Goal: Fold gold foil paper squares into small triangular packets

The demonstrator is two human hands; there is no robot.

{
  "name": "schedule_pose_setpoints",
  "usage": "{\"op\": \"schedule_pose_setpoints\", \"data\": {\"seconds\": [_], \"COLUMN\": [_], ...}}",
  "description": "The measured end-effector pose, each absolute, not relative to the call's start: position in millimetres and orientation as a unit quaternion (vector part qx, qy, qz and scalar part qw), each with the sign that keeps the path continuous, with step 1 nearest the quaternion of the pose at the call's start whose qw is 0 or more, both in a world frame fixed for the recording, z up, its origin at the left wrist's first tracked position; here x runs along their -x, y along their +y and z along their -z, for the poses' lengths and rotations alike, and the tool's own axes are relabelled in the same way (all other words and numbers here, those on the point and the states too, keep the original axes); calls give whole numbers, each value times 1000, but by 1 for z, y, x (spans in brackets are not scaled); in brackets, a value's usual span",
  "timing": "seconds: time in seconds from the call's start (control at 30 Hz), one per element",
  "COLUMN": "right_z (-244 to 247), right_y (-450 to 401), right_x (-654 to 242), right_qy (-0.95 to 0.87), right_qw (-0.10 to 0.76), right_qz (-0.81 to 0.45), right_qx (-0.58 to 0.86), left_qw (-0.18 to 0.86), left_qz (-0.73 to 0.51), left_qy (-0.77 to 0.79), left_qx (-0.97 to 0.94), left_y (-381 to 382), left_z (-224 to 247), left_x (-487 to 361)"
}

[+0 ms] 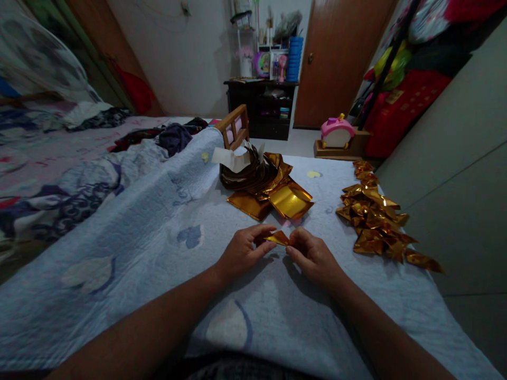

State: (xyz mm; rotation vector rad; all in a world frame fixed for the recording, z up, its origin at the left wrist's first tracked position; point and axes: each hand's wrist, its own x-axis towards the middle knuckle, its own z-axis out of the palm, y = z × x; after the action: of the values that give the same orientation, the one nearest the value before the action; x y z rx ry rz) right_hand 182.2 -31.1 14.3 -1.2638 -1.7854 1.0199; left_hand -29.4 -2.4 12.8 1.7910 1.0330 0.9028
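Both hands' grip (282,240) — one gold paper (277,238), pinched

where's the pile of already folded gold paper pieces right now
In the head view, the pile of folded gold foil paper pieces lies on the pale blue quilt to the right, beyond the right hand and right of the stack of flat gold foil sheets.

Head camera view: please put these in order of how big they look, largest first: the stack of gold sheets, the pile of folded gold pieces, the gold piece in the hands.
1. Stack of gold sheets and pile of folded gold pieces: look alike, unranked.
2. Gold piece between left hand and right hand: smallest, though nearest.
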Motion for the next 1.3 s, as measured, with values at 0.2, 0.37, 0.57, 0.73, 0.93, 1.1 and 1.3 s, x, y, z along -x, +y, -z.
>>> {"op": "schedule_pose_setpoints", "data": {"seconds": [0.2, 0.37, 0.57, 0.73, 0.93, 1.1, 1.3], "right_z": [-13, -12, -11, -12, -12, -11, -11], "right_y": [-31, -31, -33, -32, -33, -33, -33], "right_x": [-182, -182, -182, -181, -183, -182, -181], "right_qy": [-703, -710, -716, -721, -726, -720, -720], "right_qw": [352, 348, 346, 342, 343, 352, 352], "right_qz": [-385, -375, -376, -367, -361, -367, -364], "right_qx": [484, 483, 476, 477, 474, 473, 475], "left_qw": [380, 368, 357, 345, 341, 332, 321], "left_qz": [-363, -358, -353, -352, -364, -372, -374], "left_qy": [388, 389, 385, 383, 368, 357, 346], "left_qx": [-757, -765, -774, -781, -785, -790, -798], "left_y": [-3, -2, -2, -2, -2, -2, -3], "left_z": [-17, -18, -14, -12, -12, -10, -10], "left_x": [28, 27, 27, 28, 28, 28, 29]}}
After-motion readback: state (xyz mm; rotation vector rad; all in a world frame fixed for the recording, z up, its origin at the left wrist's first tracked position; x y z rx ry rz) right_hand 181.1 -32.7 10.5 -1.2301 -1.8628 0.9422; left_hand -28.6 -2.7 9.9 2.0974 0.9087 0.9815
